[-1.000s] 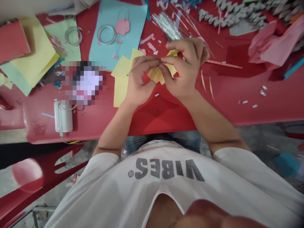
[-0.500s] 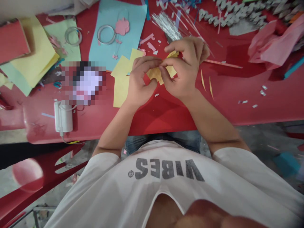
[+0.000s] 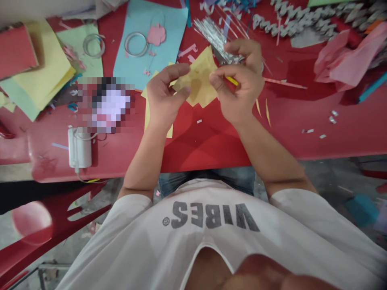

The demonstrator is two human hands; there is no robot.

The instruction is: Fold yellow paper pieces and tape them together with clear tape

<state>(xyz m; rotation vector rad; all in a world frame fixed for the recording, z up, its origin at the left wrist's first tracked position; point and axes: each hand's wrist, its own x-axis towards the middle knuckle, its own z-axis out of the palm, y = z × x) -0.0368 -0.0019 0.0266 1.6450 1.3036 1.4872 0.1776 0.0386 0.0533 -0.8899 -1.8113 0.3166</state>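
A piece of yellow paper with a notched, pointed edge is spread between my two hands above the red table. My left hand has its thumb and fingers at the left side of the paper, gripping it. On the right side, my right hand pinches the paper between thumb and index finger, its other fingers curled above. A narrow yellow thing shows within the right hand, too hidden to name. Under and beside the left hand lie more yellow paper pieces.
Silvery wire-like strands lie beyond my right hand. A blue sheet bears a ring-shaped roll and a pink paper flower. At left are a blurred-out device and a white power bank. Pink crumpled paper lies at right.
The yellow paper, folded or bunched between my fingers before, is now opened out flat. My left hand has moved left, and the hands are farther apart.
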